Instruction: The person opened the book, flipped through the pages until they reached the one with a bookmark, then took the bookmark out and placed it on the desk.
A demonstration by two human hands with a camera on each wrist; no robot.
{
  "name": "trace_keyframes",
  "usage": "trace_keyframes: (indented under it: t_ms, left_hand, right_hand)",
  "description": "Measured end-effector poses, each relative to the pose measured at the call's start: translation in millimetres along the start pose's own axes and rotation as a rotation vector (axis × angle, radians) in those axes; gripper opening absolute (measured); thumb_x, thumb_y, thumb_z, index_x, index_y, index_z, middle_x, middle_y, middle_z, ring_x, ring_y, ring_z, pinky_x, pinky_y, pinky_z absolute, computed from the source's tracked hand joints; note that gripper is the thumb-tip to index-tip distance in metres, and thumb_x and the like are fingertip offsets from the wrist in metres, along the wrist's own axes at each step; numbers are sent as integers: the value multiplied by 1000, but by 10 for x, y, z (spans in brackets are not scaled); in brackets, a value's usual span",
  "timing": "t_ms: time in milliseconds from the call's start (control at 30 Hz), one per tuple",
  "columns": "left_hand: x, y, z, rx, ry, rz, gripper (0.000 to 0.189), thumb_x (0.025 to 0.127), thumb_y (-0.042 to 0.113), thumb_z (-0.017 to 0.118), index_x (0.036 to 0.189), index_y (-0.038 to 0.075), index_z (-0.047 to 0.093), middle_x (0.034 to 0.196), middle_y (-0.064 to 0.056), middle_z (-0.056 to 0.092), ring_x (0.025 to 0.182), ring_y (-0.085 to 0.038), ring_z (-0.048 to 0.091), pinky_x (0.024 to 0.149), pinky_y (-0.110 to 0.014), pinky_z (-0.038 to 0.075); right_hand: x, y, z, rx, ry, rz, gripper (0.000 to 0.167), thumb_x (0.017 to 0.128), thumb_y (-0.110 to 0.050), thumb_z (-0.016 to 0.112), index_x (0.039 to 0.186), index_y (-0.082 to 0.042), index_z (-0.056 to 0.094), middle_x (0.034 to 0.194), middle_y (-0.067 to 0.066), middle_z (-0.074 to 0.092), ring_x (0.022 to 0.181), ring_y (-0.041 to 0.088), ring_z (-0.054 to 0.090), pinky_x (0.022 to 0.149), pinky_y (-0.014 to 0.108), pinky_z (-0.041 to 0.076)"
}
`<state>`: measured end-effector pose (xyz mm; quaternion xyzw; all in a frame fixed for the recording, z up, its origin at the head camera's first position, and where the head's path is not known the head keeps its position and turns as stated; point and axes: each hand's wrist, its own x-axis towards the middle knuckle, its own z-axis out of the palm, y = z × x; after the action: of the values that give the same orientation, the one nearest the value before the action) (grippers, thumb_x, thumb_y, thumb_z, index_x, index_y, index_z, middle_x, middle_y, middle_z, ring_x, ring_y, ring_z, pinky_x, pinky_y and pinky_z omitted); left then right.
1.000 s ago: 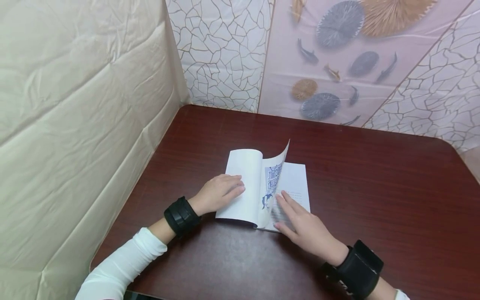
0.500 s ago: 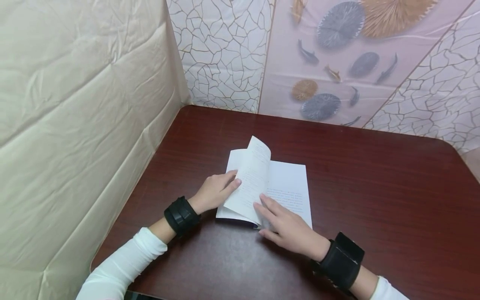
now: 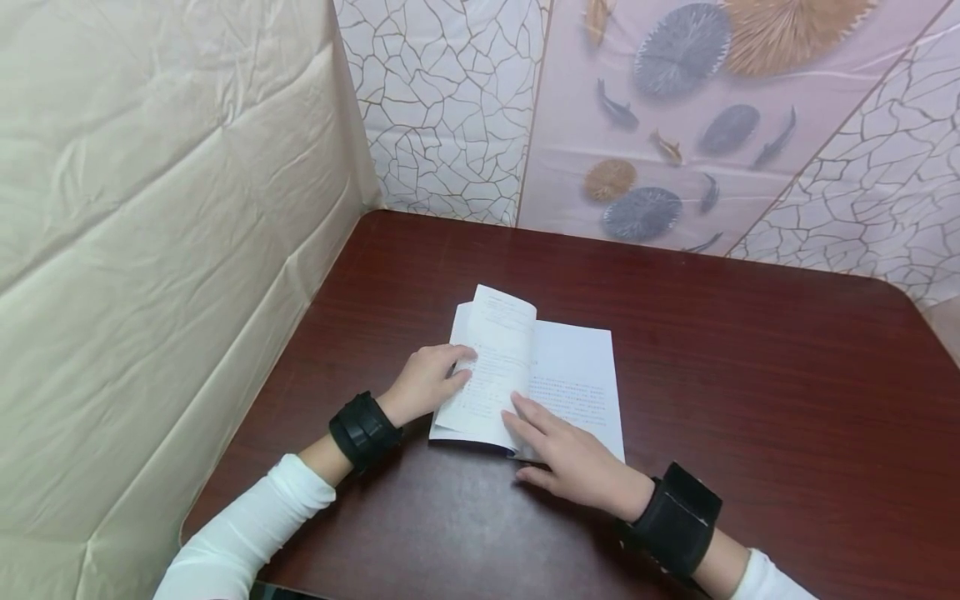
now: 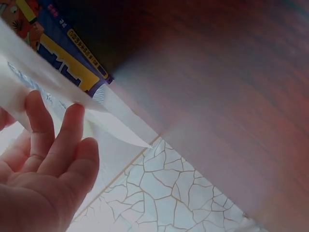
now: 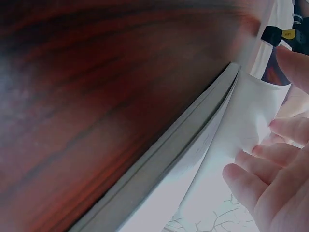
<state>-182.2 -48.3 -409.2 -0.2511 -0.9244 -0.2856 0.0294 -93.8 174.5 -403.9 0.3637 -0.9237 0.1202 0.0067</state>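
Observation:
An open book (image 3: 570, 358) lies on the dark red-brown table, printed text showing on both sides. Its left-hand leaf (image 3: 498, 358) sits slightly askew, with the top corner beyond the page beneath. My left hand (image 3: 422, 387) rests at the left pages, thumb and fingertips touching the leaf. In the left wrist view, loosely bent fingers of the left hand (image 4: 60, 154) touch the pages beside a blue and yellow cover (image 4: 67, 53). Fairly straight fingers of my right hand (image 3: 573, 458) rest near the spine. The right wrist view shows the right hand (image 5: 275, 169) beside the book's page edges (image 5: 178, 140).
The table (image 3: 750, 375) extends far to the right of the book. A cream cloth wall (image 3: 187, 208) borders its left side, and a patterned backdrop (image 3: 450, 108) stands behind it. Both wrists wear black bands (image 3: 365, 432).
The lifted leaf has swung from right to left and lowered onto the left pages. My right hand has moved left towards the spine; my left hand has shifted only slightly.

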Motion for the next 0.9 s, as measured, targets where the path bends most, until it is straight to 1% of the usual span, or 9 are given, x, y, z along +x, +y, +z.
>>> trace_keyframes:
  t_ms: [33,100,267,400,500,600,800,900]
  left_hand:
    - [-1,0,2,8,-5,0,26,82,14,59,107,9,62,105,-5,65,90,-15,60,78,-30,47]
    - [-2,-2,5,21,-11,-1,23,81,12,59,103,8,64,103,-6,65,90,-15,60,79,-31,48]
    - [-8,-12,21,67,-27,-3,21,80,11,58,100,8,65,99,-5,66,80,-13,57,72,-28,46]
    - [-13,-19,29,88,-40,-10,22,80,10,57,100,8,65,97,-5,66,69,-12,51,64,-24,42]
    - [-15,-16,32,85,-46,-20,22,80,9,57,100,8,65,93,-5,66,63,-11,46,58,-22,38]
    - [-15,-13,33,79,-55,-26,22,79,8,56,100,9,65,91,-4,66,60,-10,45,55,-21,36]
    - [-13,-9,34,65,-65,-28,23,78,7,57,100,9,65,95,-6,65,66,-12,48,57,-22,37]
    - [-16,-5,30,52,-73,-41,24,78,7,57,101,9,64,93,-5,62,65,-12,47,55,-21,36]
  right_hand:
    - [-5,5,1,0,0,7,69,76,-35,67,132,-8,40,140,15,33,123,24,42,89,35,45]
    - [-21,23,5,-6,1,23,70,74,-35,68,132,-7,40,138,17,36,122,25,43,88,35,45]
    - [-85,117,1,-63,43,64,72,69,-36,73,128,-4,45,131,19,44,117,28,47,88,37,45]
    - [-151,194,-37,-114,65,88,71,65,-36,75,123,-3,50,126,19,49,114,29,50,86,38,46]
    - [-202,240,-70,-127,49,110,69,64,-36,76,120,-3,53,124,19,51,113,29,51,85,39,47]
    - [-243,273,-93,-133,12,139,65,64,-35,76,116,-4,55,123,18,53,112,29,52,84,39,47]
    - [-303,312,-109,-147,-34,177,51,64,-30,77,106,-6,62,117,13,58,105,25,57,80,38,49]
    - [-325,331,-108,-153,-50,193,45,64,-29,77,102,-7,63,116,12,59,105,24,57,79,38,49]
